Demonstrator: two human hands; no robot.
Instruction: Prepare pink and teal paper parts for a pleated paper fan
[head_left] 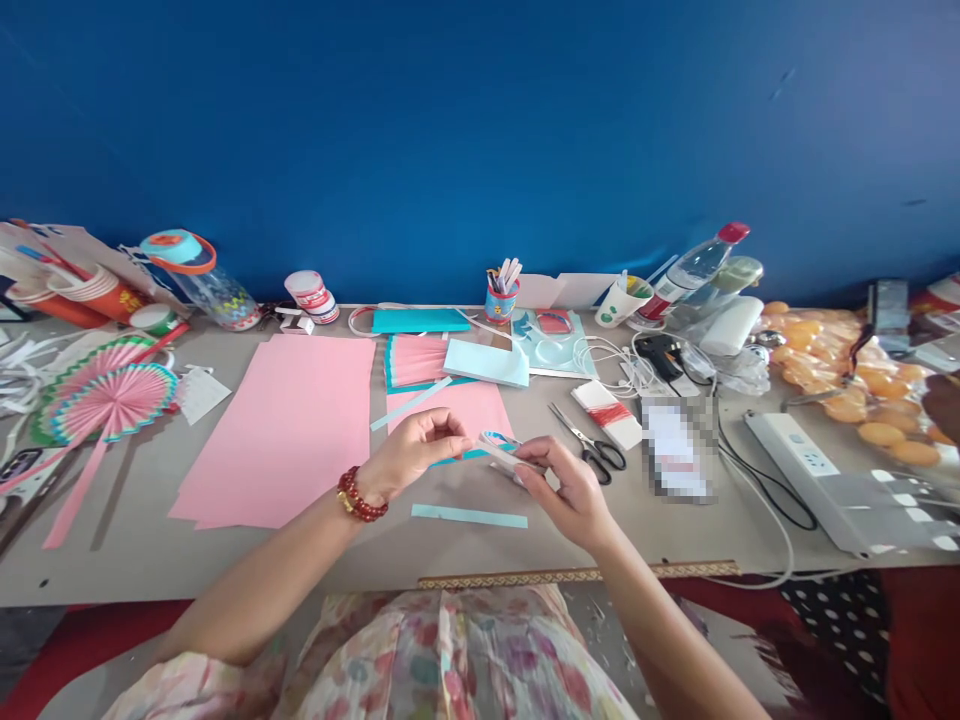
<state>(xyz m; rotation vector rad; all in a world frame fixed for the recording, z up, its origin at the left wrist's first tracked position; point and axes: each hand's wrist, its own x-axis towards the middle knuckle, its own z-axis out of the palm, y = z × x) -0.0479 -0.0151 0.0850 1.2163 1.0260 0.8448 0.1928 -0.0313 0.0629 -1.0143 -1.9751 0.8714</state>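
My left hand [414,448], with a red bead bracelet on its wrist, is closed in a pinch on one end of a thin white and blue paper strip [496,446]. My right hand [564,482] pinches the other end of the same strip, just above the table. Both hands hover over a pink sheet [457,405]. A loose light blue strip [469,516] lies flat on the table right below them. Black-handled scissors [592,446] rest just to the right of my right hand.
A large pink paper sheet [289,440] lies left, round paper fans [105,395] beyond it. Folded pink and teal paper [420,360], a pen cup [501,295], glue jar [311,296], bottles [694,265], cables, a power strip [806,458] and bagged orange balls [847,385] crowd the back and right.
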